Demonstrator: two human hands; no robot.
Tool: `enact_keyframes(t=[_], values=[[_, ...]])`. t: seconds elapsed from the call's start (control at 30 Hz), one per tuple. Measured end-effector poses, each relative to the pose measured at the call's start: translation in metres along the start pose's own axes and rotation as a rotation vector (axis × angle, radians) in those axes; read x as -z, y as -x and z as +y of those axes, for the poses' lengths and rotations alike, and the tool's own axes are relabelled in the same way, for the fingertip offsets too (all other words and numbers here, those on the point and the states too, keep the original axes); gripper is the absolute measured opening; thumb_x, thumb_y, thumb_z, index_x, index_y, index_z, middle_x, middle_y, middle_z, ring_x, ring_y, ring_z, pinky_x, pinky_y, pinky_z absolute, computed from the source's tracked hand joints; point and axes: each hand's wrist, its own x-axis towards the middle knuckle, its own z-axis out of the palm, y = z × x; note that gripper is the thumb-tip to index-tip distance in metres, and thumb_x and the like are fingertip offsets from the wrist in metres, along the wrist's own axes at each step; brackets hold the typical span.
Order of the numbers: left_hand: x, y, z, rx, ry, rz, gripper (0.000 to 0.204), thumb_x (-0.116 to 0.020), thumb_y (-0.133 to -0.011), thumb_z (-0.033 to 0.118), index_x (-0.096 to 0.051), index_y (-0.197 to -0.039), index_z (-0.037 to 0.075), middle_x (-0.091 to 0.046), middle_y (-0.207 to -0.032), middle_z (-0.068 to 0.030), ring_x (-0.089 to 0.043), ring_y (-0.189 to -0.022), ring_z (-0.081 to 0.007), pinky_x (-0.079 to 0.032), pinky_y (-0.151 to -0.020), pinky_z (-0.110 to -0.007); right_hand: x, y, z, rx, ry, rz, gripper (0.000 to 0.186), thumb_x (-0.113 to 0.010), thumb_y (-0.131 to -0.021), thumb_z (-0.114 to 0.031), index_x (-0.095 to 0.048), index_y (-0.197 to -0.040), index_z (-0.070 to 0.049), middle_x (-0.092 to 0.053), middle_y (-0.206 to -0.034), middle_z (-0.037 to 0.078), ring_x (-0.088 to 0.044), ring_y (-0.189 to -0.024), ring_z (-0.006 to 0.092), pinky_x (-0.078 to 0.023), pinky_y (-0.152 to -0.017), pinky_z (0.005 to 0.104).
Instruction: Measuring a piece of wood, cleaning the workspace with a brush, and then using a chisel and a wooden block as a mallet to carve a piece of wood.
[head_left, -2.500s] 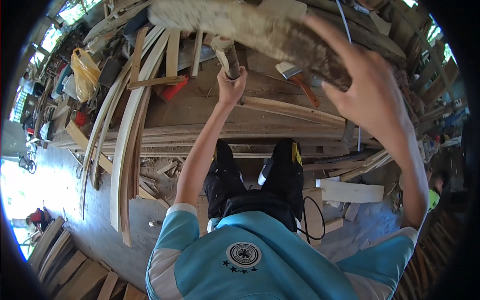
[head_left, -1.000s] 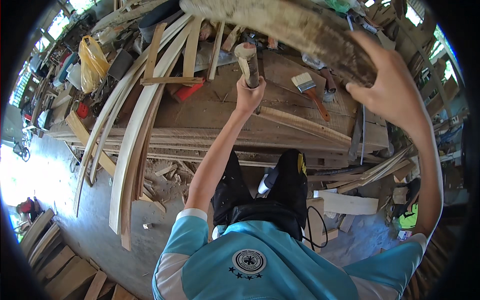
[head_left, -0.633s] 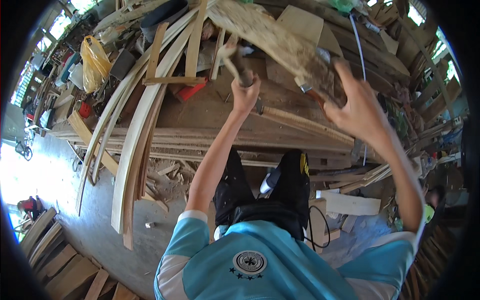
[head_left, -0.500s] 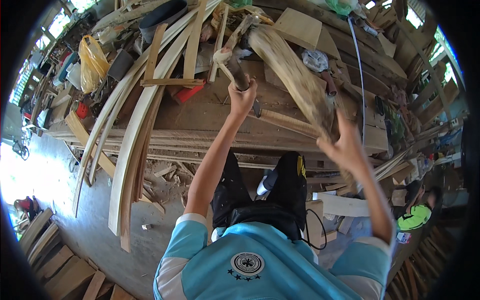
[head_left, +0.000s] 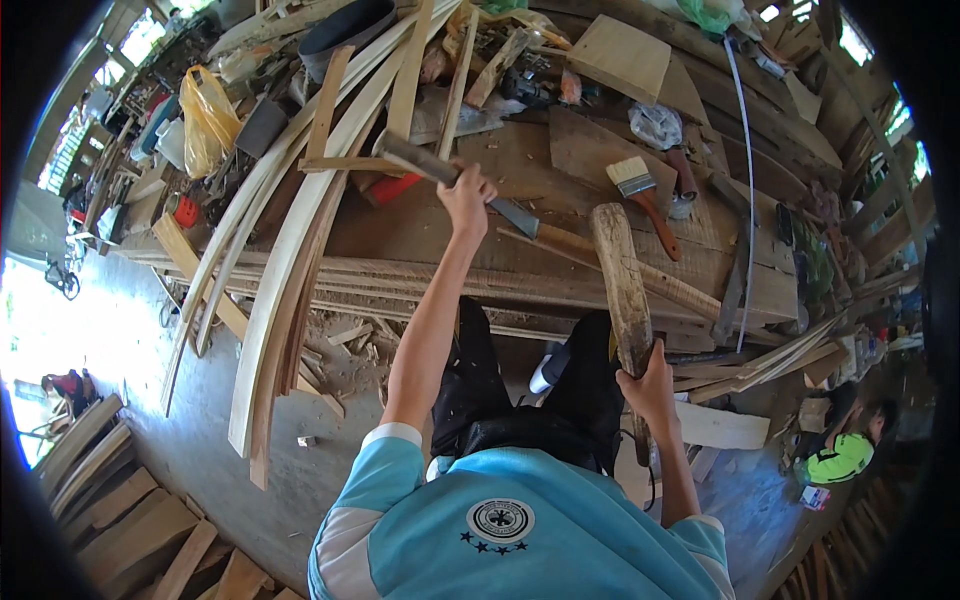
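My left hand is closed around a chisel above the bench. Its thick round handle points to the far left, and the metal blade slants down to the right. In my right hand is the narrow lower end of a rough wooden club, its broad worn end pointing away from me. Behind the club a long, slim strip of wood lies across the bench edge. A paintbrush with pale bristles and a reddish handle rests on the bench, to the right of the club.
The wooden bench spans the view ahead of me. Long pale curved planks overhang its left side. Wood scraps, a yellow plastic bag and a dark tub crowd the back. Another person in bright yellow is low at the right.
The club, blurred and farther away before, has come down toward me. My right hand, its fingers apart earlier, now wraps round it. The chisel's handle has swung to the left.
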Motion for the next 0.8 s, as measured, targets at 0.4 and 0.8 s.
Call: enact_keyframes(t=[0.4,0.8], values=[[-0.012,0.003,0.016,-0.086,0.037,-0.037,0.021,-0.051,-0.076,-0.002,-0.036,-0.068,0.01,-0.026,-0.047,0.0036,-0.022,-0.036,-0.0073,-0.019,-0.036,-0.025,-0.004,0.001,-0.008,-0.039,-0.004,0.04,0.071,-0.064,-0.06,-0.013,-0.029,-0.115,0.016,-0.055,-0.082,0.032,-0.055,-0.08,0.0441,-0.046,-0.068,0.0426],[-0.037,0.013,0.002,-0.054,-0.04,-0.196,0.021,-0.051,-0.076,-0.006,-0.037,-0.074,0.011,-0.03,-0.049,0.0021,-0.024,-0.036,-0.0062,-0.019,-0.035,-0.024,-0.003,0.002,-0.006,-0.027,0.019,0.024,0.071,-0.063,-0.062,-0.014,-0.028,-0.116,0.015,-0.054,-0.085,0.033,-0.055,-0.082,0.044,-0.047,-0.069,0.0421]])
